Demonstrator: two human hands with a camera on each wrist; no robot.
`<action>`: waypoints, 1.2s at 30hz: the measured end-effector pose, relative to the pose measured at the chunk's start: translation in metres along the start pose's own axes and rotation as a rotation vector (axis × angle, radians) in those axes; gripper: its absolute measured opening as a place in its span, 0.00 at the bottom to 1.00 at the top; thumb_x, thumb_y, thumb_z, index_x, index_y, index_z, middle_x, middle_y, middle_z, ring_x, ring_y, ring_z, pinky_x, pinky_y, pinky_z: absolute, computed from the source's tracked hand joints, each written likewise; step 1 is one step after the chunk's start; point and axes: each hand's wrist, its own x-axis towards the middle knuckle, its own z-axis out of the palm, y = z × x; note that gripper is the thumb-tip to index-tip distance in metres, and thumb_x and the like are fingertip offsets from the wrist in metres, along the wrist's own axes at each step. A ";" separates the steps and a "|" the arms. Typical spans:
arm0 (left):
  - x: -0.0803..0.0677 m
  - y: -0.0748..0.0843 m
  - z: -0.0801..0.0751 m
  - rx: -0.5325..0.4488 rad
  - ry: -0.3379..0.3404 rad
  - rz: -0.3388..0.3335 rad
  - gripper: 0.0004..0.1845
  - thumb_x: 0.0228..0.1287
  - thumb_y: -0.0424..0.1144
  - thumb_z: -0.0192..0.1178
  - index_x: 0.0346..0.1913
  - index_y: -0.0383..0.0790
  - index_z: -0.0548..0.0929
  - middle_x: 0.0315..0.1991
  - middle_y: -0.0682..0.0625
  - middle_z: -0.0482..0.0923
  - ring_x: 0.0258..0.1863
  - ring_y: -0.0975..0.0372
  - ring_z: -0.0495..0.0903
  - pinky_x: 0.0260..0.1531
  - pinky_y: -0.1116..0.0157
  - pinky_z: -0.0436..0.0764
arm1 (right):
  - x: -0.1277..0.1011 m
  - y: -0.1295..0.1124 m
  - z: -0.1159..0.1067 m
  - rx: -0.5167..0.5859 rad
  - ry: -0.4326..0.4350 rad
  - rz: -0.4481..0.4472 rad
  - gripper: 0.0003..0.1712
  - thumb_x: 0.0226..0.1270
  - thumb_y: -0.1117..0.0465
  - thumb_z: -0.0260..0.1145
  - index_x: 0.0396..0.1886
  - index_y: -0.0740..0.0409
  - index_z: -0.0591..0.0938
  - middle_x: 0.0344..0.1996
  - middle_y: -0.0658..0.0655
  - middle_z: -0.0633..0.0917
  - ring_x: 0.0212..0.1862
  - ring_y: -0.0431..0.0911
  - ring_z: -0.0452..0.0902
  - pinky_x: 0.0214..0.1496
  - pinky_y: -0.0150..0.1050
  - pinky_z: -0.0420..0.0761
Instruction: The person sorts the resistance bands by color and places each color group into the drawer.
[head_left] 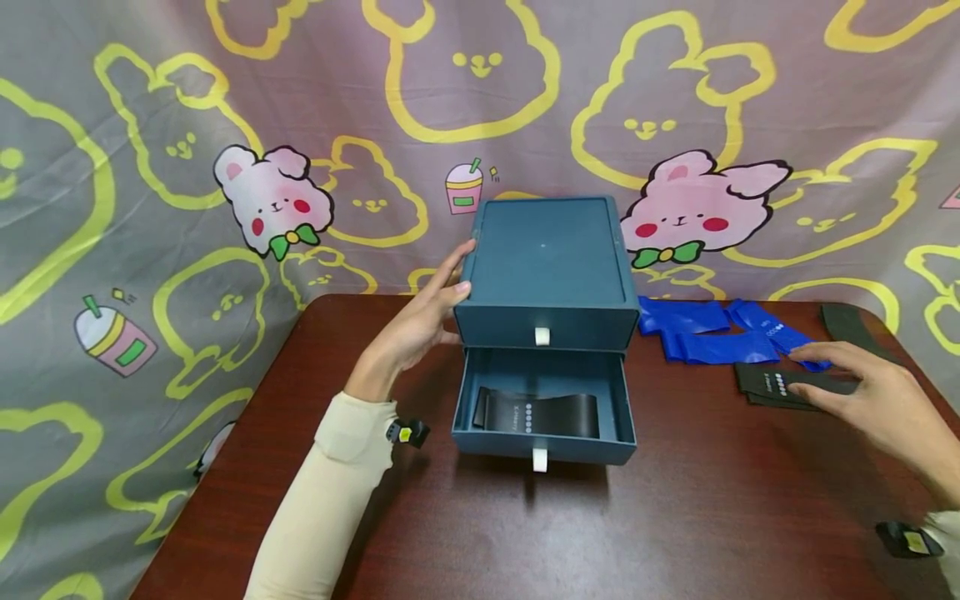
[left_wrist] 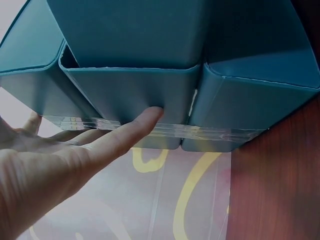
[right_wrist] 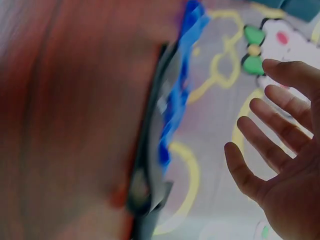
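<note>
Hands both open: left [head_left: 420,321] touching one two-drawer box [head_left: 546,275], right [head_left: 873,396] above black bands [head_left: 780,387].

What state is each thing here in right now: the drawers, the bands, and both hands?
Drawer box: upright on the table.
Upper drawer: pushed in.
Lower drawer: pulled out.
Black band in drawer: lying flat.
Blue bands: loose on table.
Black bands on table: stacked flat.
Left hand: open, fingers against box side.
Right hand: open, over the black bands.
</note>
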 end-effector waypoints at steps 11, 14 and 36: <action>0.000 0.000 0.000 0.001 0.003 0.000 0.30 0.72 0.55 0.50 0.70 0.86 0.52 0.79 0.55 0.33 0.72 0.36 0.53 0.57 0.28 0.65 | -0.009 0.054 0.007 -0.005 -0.044 0.098 0.26 0.58 0.62 0.74 0.54 0.68 0.77 0.53 0.75 0.73 0.51 0.71 0.67 0.44 0.65 0.68; 0.000 0.000 0.000 0.000 0.003 0.000 0.30 0.72 0.55 0.50 0.70 0.86 0.52 0.79 0.55 0.33 0.72 0.36 0.52 0.56 0.28 0.65 | -0.010 0.064 0.008 -0.008 -0.044 0.094 0.27 0.55 0.64 0.75 0.53 0.68 0.76 0.53 0.76 0.73 0.52 0.72 0.66 0.46 0.66 0.67; 0.000 0.001 0.001 0.001 0.005 -0.008 0.30 0.72 0.55 0.50 0.70 0.86 0.52 0.79 0.55 0.32 0.73 0.36 0.52 0.57 0.29 0.66 | -0.010 0.087 0.009 -0.045 -0.303 0.175 0.37 0.47 0.71 0.75 0.57 0.77 0.69 0.46 0.82 0.69 0.26 0.54 0.81 0.23 0.43 0.76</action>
